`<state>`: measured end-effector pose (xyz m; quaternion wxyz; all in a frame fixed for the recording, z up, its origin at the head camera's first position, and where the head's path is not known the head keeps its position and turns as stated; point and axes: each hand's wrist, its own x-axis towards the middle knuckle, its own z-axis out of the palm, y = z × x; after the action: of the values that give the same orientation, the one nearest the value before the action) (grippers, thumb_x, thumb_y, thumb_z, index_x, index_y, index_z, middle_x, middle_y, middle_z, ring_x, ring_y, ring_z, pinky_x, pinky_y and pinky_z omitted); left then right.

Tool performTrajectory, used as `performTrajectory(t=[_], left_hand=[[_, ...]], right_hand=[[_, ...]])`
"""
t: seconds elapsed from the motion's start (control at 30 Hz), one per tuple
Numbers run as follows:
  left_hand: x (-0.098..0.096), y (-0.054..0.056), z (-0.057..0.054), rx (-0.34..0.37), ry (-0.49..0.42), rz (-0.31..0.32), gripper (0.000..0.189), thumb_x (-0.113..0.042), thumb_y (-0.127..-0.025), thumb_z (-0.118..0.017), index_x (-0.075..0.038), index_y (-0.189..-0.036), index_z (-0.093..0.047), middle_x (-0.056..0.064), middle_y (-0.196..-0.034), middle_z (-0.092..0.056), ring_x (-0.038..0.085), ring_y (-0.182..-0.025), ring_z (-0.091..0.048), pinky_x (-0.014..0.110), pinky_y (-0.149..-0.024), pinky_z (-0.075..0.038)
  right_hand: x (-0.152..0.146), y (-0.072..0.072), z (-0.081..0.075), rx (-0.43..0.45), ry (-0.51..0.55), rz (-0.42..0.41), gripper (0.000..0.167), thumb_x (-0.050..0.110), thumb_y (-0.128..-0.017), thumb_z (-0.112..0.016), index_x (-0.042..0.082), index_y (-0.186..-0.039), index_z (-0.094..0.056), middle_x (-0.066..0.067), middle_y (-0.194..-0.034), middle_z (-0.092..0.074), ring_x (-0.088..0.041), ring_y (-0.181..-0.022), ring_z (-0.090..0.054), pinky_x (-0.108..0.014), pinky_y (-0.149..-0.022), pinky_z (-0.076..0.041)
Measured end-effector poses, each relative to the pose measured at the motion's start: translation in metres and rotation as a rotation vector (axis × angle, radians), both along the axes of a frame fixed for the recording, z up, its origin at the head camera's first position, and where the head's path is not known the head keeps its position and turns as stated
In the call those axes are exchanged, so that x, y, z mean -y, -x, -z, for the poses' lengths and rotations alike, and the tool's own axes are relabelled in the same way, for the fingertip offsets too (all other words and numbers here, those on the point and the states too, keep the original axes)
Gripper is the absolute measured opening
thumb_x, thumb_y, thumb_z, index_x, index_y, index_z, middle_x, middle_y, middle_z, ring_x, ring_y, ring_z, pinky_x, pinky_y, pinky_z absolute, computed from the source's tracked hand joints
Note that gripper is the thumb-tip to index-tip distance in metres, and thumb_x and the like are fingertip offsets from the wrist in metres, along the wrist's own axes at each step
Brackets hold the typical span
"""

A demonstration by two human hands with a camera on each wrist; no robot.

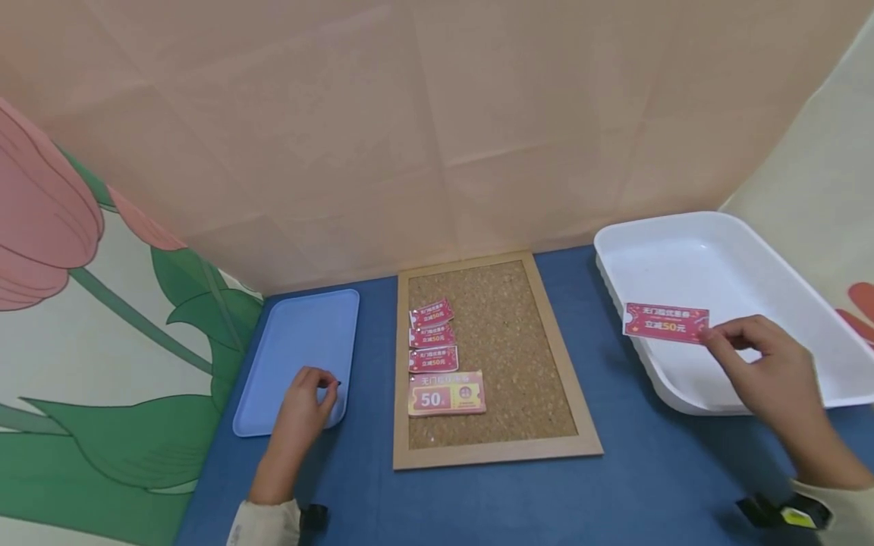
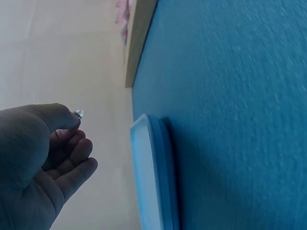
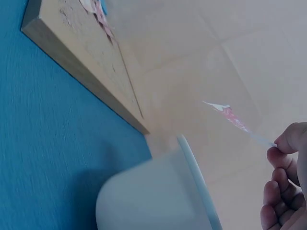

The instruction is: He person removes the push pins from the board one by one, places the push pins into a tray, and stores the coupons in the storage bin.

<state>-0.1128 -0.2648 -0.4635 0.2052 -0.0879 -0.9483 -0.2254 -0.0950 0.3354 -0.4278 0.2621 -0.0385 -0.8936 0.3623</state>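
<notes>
In the head view my right hand (image 1: 771, 360) pinches a red coupon (image 1: 658, 322) by its right end, above the near left part of a white basin (image 1: 696, 254). Seen from the right wrist, the coupon (image 3: 232, 117) is nearly edge-on and slightly curved. Over the blue tray (image 1: 310, 322), my left hand (image 1: 300, 409) pinches a tiny shiny clear pushpin (image 2: 79, 113) between thumb and index finger. Between the hands lies a wood-framed cork board (image 1: 519, 341). Three red coupons (image 1: 433, 336) run down its left side, above a larger pink and yellow coupon (image 1: 447, 394).
A blue cloth (image 1: 369, 485) covers the table. Behind it rises a plain beige backdrop (image 1: 341, 136). A flower-printed sheet (image 1: 136, 341) borders the left side, and the raised basin wall (image 3: 144, 191) stands right of the board.
</notes>
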Motion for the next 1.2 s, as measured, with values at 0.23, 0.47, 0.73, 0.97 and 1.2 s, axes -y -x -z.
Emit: performTrajectory(t=[0.23, 0.47, 0.73, 0.97, 1.2], left_hand=[[0.007, -0.001, 0.002, 0.043, -0.016, -0.052, 0.008, -0.002, -0.085, -0.07, -0.003, -0.087, -0.063, 0.012, -0.091, -0.058, 0.029, -0.086, -0.061, 0.044, -0.07, -0.051], [0.012, 0.0, 0.005, 0.044, -0.031, -0.058, 0.008, -0.002, -0.085, -0.071, -0.002, -0.088, -0.063, 0.013, -0.091, -0.058, 0.03, -0.086, -0.061, 0.045, -0.073, -0.051], [0.016, -0.001, 0.007, 0.01, -0.04, -0.057, 0.01, -0.001, -0.083, -0.072, -0.002, -0.086, -0.063, 0.014, -0.089, -0.058, 0.031, -0.084, -0.061, 0.046, -0.073, -0.051], [0.017, -0.001, 0.006, 0.003, -0.044, -0.062, 0.01, 0.0, -0.083, -0.072, -0.001, -0.086, -0.063, 0.014, -0.089, -0.058, 0.032, -0.084, -0.062, 0.046, -0.074, -0.051], [0.018, -0.002, 0.006, 0.069, -0.046, -0.097, 0.008, -0.002, -0.085, -0.071, -0.001, -0.089, -0.063, 0.014, -0.091, -0.058, 0.032, -0.087, -0.062, 0.046, -0.075, -0.051]], right_hand=[[-0.015, -0.003, 0.005, 0.041, -0.017, 0.07, 0.023, 0.02, -0.089, -0.071, -0.001, -0.097, -0.066, 0.028, -0.088, -0.044, 0.013, -0.08, -0.039, -0.002, -0.068, -0.029], [-0.022, -0.003, 0.008, 0.021, -0.025, 0.076, 0.022, 0.017, -0.089, -0.071, -0.003, -0.096, -0.067, 0.031, -0.087, -0.043, 0.014, -0.079, -0.039, -0.003, -0.069, -0.028], [-0.023, -0.005, 0.009, 0.007, -0.004, 0.075, 0.021, 0.016, -0.088, -0.071, -0.003, -0.095, -0.067, 0.033, -0.085, -0.044, 0.014, -0.077, -0.04, -0.003, -0.067, -0.029], [-0.027, -0.005, 0.013, 0.006, -0.004, 0.083, 0.021, 0.016, -0.089, -0.07, -0.003, -0.096, -0.067, 0.034, -0.085, -0.044, 0.014, -0.077, -0.039, -0.003, -0.067, -0.029], [-0.03, -0.006, 0.015, 0.003, -0.011, 0.099, 0.021, 0.016, -0.089, -0.07, -0.004, -0.096, -0.067, 0.035, -0.085, -0.042, 0.016, -0.077, -0.038, -0.003, -0.064, -0.029]])
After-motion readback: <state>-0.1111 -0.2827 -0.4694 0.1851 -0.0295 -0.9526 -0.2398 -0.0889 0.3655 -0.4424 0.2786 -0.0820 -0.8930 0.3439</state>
